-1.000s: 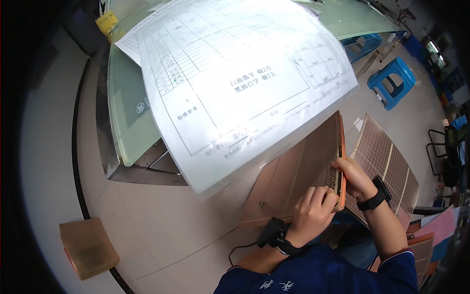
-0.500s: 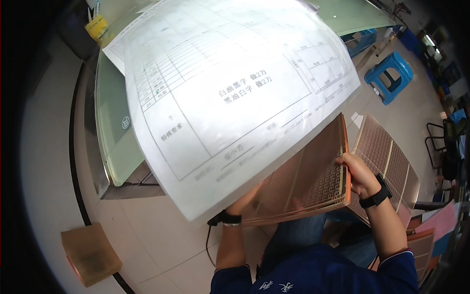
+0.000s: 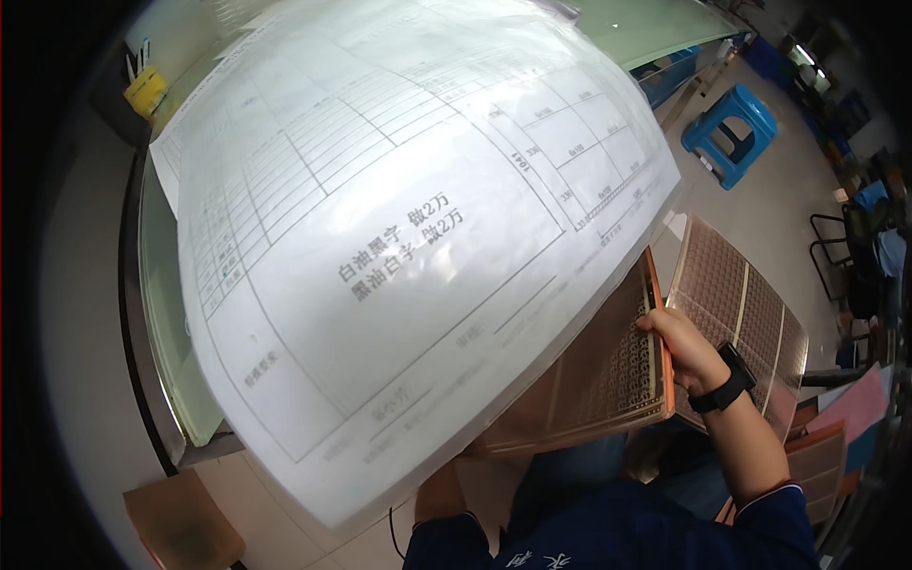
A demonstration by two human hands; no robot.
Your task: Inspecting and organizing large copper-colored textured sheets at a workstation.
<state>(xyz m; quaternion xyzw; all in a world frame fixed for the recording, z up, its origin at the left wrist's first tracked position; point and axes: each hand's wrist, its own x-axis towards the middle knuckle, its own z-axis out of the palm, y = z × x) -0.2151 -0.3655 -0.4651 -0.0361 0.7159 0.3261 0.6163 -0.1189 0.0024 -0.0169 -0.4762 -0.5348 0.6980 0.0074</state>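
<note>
- At the far left we see a small yellow box (image 3: 145,90) on the glass-topped table (image 3: 161,285), and a brown cardboard box (image 3: 180,522) on the floor below.
- A large white printed sheet (image 3: 399,237) in a glossy clear sleeve fills the middle; it is smooth, ruled with table lines, and held up close to us.
- Our left hand is hidden behind the sheet, so we cannot tell its grip; only the forearm (image 3: 439,494) shows.
- Under the sheet's lower right edge is a stack of thin copper-coloured panels (image 3: 608,380), flat, rectangular, covered in a fine grid pattern.
- Our right hand (image 3: 686,347), wearing a black watch (image 3: 727,378), is clamped on the stack's right edge.
- Another patterned copper panel (image 3: 750,304) lies just beyond, and a blue plastic stool (image 3: 731,128) stands well apart.
</note>
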